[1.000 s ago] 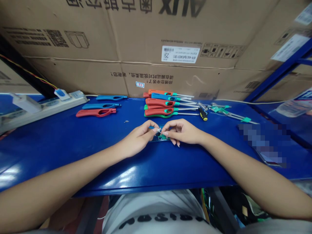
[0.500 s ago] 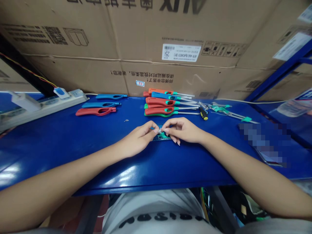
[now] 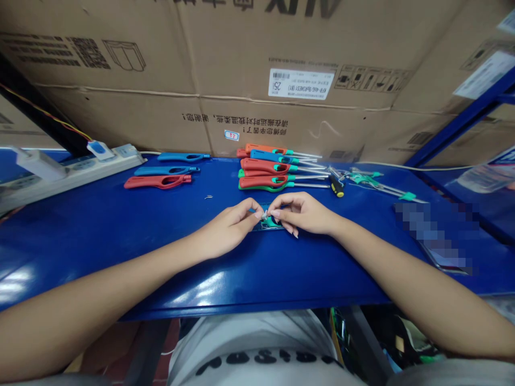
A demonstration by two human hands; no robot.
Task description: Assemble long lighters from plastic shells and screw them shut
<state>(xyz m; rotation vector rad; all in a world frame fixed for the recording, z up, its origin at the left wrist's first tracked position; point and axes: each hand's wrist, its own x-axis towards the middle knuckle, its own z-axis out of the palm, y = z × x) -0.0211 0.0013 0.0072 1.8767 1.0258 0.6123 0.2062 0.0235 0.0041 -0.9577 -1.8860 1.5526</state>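
My left hand [image 3: 229, 228] and my right hand [image 3: 301, 213] meet fingertip to fingertip at the middle of the blue table [image 3: 120, 241]. Both pinch a tiny pale part [image 3: 264, 215] between thumb and forefinger. Under the fingers lies a blue and green lighter body [image 3: 267, 224], mostly hidden by my hands. Just behind them is a stack of long red, blue and green utility lighters [image 3: 269, 171] with metal nozzles pointing right.
Three handle shells, two blue and one red [image 3: 159, 181], lie at the back left beside a white power strip [image 3: 76, 169]. A yellow-handled screwdriver [image 3: 336, 187] and loose green parts [image 3: 378, 182] sit at the back right. Cardboard boxes [image 3: 257, 69] wall the back.
My hands have hardly moved; the fingertips closed in a little on the small part. The view has shifted slightly.
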